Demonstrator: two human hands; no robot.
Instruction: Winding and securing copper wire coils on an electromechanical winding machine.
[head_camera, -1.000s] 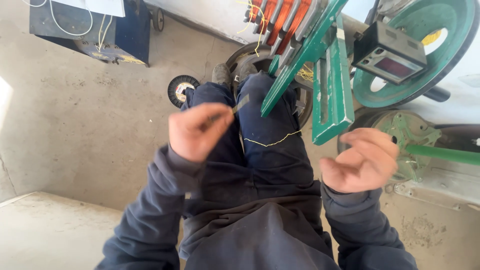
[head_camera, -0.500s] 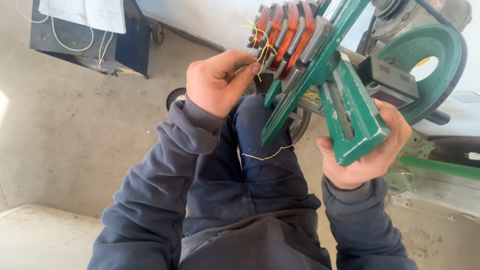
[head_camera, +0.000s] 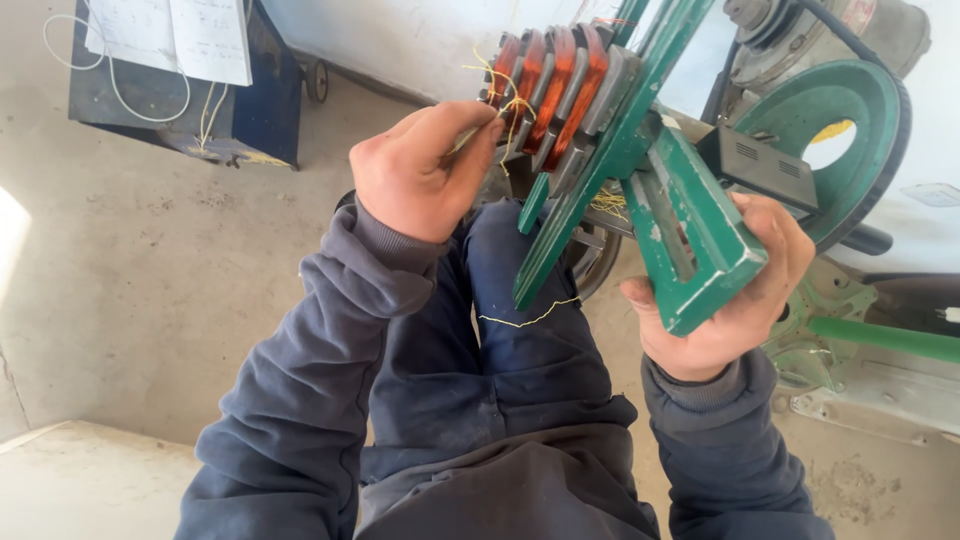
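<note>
A: Copper coils, status? Log position first.

B: I read several orange-red windings seated side by side in the slots of the green winding former, at upper centre of the head view, above the knees. Each slot holds one coil; grey spacers sit between them.

A: Left hand?

B: Left hand is closed in a pinch against the leftmost coil, fingertips nipped on a thin yellow tie thread that loops around the windings. Thumb and forefinger meet; the other fingers are curled in.

A: Right hand?

B: Right hand is wrapped around the lower end of the former's green frame, palm under it, fingers closed round the far side. Frame is tilted, coils end high, gripped end low.

A: Anything loose?

B: One short piece of yellow thread lies across the dark blue trouser leg. More yellow strands show behind the frame; I cannot tell what they rest on.

A: Surroundings?

B: Green pulley wheel behind the right hand, with a black counter box just in front of it. Blue cabinet with papers on top stands well apart on the concrete floor, upper left.
</note>
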